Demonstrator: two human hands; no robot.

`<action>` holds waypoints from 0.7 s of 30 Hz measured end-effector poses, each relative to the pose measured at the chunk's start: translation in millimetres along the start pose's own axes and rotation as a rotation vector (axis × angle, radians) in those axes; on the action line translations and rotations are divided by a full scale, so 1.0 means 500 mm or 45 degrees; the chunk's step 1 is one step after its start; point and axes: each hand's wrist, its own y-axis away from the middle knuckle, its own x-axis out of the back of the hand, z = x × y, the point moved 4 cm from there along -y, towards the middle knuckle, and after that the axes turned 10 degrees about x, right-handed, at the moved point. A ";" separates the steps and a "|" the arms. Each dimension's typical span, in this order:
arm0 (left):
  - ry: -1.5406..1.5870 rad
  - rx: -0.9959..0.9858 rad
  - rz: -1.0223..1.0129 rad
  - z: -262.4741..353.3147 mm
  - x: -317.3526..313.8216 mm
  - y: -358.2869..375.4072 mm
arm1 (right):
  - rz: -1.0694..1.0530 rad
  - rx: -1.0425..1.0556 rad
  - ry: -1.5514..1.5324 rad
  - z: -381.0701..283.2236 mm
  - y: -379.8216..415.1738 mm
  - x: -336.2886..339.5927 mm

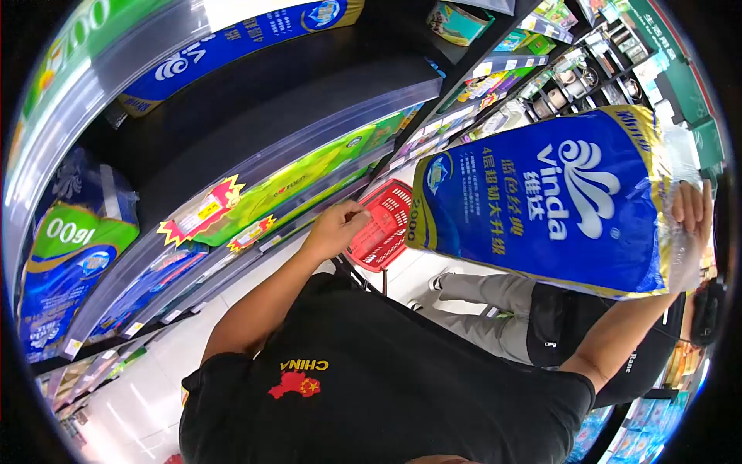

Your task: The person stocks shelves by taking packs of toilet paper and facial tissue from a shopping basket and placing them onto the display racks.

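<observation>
A large blue Vinda toilet paper pack (533,201), with gold edges, is held up on the right side, its printed face toward me. My right hand (692,220) grips the clear plastic at its far right end, fingers wrapped round the gathered wrap. My left hand (340,228) is in front of the shelves, fingers curled, with nothing visible in them. Just beyond it, lower down, is a red shopping basket (384,220) with slotted sides, partly hidden by the pack and the hand.
Store shelves (309,116) run along the left, with another blue pack (239,46) above and a green-and-blue pack (73,263) at far left. Yellow-and-red price signs (205,210) hang on the shelf edge. A person in grey trousers (495,317) stands behind the held pack.
</observation>
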 end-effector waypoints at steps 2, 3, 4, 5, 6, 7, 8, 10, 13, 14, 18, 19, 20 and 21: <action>0.035 0.023 0.033 0.005 0.011 -0.003 | 0.137 0.063 0.181 -0.025 -0.012 -0.031; 0.065 0.016 0.040 0.010 0.017 -0.004 | 0.187 0.100 0.243 -0.040 -0.019 -0.046; 0.090 0.007 0.045 0.016 0.024 -0.006 | 0.188 0.124 0.272 -0.047 -0.021 -0.068; 0.116 -0.002 0.049 0.025 0.030 -0.007 | 0.194 0.140 0.302 -0.052 -0.023 -0.092; 0.174 -0.054 0.008 0.036 0.035 -0.007 | 0.193 0.170 0.333 -0.060 -0.025 -0.116; 0.167 -0.034 0.006 0.048 0.040 -0.009 | 0.196 0.193 0.368 -0.065 -0.028 -0.143; 0.161 -0.018 0.005 0.062 0.045 -0.012 | 0.196 0.215 0.398 -0.070 -0.033 -0.171; 0.150 -0.029 -0.043 0.090 0.046 -0.019 | 0.188 0.254 0.454 -0.078 -0.040 -0.234; 0.409 0.042 -0.185 0.105 0.006 -0.038 | 0.154 0.285 0.521 -0.096 -0.051 -0.347; 0.392 0.110 -0.226 0.116 -0.017 -0.034 | 0.137 0.283 0.543 -0.105 -0.052 -0.385; 0.374 0.206 -0.339 0.158 -0.083 -0.013 | -0.036 0.135 0.664 -0.134 -0.044 -0.540; 0.398 0.187 -0.356 0.164 -0.091 -0.007 | -0.288 0.151 0.628 -0.126 -0.041 -0.574; 0.426 0.159 -0.367 0.170 -0.088 -0.001 | -0.540 0.172 0.601 -0.112 -0.035 -0.601; 0.477 0.127 -0.383 0.174 -0.078 0.014 | -0.793 0.192 0.582 -0.093 -0.027 -0.625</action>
